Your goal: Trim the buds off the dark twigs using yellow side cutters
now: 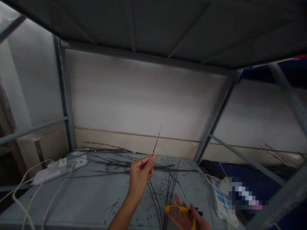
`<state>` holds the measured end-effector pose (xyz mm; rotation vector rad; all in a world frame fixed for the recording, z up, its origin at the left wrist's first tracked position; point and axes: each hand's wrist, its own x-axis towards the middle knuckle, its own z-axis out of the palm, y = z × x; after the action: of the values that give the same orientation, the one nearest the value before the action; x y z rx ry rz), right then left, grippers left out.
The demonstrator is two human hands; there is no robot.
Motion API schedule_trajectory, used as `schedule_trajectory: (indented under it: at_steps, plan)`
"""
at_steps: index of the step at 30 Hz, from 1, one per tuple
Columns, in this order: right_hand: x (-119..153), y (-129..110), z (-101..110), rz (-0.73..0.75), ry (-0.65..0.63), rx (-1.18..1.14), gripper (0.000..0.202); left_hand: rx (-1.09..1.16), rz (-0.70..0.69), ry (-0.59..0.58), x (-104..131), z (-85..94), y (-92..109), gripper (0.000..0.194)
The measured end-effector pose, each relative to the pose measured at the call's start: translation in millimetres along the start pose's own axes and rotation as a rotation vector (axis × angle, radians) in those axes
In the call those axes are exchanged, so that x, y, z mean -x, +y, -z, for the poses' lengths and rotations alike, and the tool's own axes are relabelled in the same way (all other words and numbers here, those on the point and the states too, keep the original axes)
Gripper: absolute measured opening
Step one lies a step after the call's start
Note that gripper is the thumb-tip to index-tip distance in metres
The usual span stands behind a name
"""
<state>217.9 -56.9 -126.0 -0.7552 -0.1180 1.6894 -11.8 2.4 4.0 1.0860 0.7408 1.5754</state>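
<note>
Between its thumb and fingers, my left hand [142, 171] pinches a thin dark twig [157, 141], held above the grey tabletop with its tip pointing up. Low at the right, my right hand [183, 215] has its fingers partly spread, palm turned up. Across it rest yellow-handled cutters [176, 209]; their exact type cannot be made out. A bunch of upright-lying twigs [169, 188] stretches over the tabletop between the hands. Behind the left hand lies a loose heap of long twigs [112, 164], and short cut bits are scattered around.
White power strips with cables sit at the left [59, 171] and right [222, 198] sides of the grey tabletop [79, 198]. Metal posts [64, 95] frame the space, a dark panel [153, 25] hangs overhead, and a pale wall [139, 95] stands behind.
</note>
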Motion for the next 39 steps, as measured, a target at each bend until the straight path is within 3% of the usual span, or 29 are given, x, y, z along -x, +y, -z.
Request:
schedule_trajectory:
  at_steps: [2, 5, 9, 11, 13, 16, 19, 22, 26, 33, 39]
  plan:
    - [2.3, -10.5, -16.1, 0.110, 0.050, -0.114, 0.005, 0.022, 0.029, -0.026, 3.3, -0.3, 1.4, 0.044]
    - [5.3, -21.1, -38.1, 0.233, 0.064, -0.161, 0.018, 0.003, 0.025, -0.039, 4.8, 1.9, 3.2, 0.042]
    - [7.1, -14.3, -56.1, 0.220, -0.012, -0.180, 0.012, -0.083, -0.005, -0.040, 3.2, 8.1, 3.6, 0.045]
    - [7.9, -9.3, -65.5, 0.210, -0.072, -0.105, 0.020, -0.137, -0.008, -0.049, 2.9, 11.3, 2.4, 0.048]
    - [9.7, -10.7, -78.7, 0.269, -0.100, 0.104, 0.038, -0.188, -0.017, -0.072, 3.7, 13.5, 0.9, 0.051]
    - [15.1, -28.5, -105.8, 0.500, -0.068, 0.703, 0.052, -0.274, -0.076, -0.103, 6.4, 14.6, -0.3, 0.047]
    - [22.6, -57.8, -135.1, 0.853, -0.014, 1.446, 0.051, -0.376, -0.160, -0.129, 8.6, 13.8, 0.3, 0.038]
    - [28.4, -82.9, -158.7, 1.028, -0.009, 1.863, 0.048, -0.391, -0.198, -0.123, 10.2, 12.4, 2.1, 0.037]
    - [31.5, -97.6, -177.8, 1.119, 0.016, 2.071, 0.049, -0.382, -0.216, -0.122, 12.7, 10.9, 3.1, 0.035]
    - [35.4, -101.8, -195.4, 1.199, 0.029, 2.155, 0.042, -0.376, -0.216, -0.111, 15.3, 10.4, -2.1, 0.034]
    - [36.3, -105.0, -200.3, 1.172, 0.049, 2.190, 0.051, -0.363, -0.230, -0.083, 16.0, 6.9, 2.6, 0.031]
